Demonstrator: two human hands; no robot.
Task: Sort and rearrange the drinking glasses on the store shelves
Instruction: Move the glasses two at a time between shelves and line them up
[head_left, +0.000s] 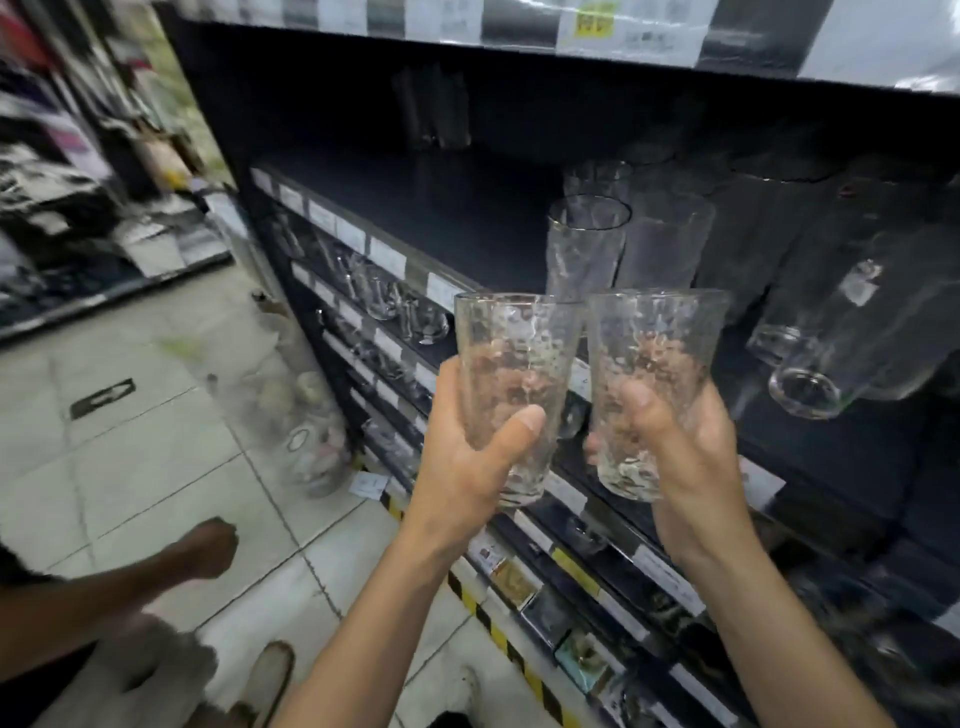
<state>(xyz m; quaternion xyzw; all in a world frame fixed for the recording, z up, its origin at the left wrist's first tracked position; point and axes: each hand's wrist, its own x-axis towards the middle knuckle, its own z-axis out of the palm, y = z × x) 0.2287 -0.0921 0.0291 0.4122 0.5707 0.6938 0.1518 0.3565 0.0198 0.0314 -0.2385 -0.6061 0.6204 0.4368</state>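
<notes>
Several tall glasses (584, 249) on dark shelf (441, 208).

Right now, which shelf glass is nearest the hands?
The front glass at the left of the shelf group, just behind the held glass in the left hand. The others stand further back or off to its right.

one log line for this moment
left hand: holds left glass rim up | right hand: holds right glass rim up | both side by side before shelf

A shop aisle. Dark shelves (467, 208) at 1 o'clock carry glasses (587, 244), with price labels (387, 254) along their edges. Tiled floor (156, 467) at 8 o'clock.
</notes>
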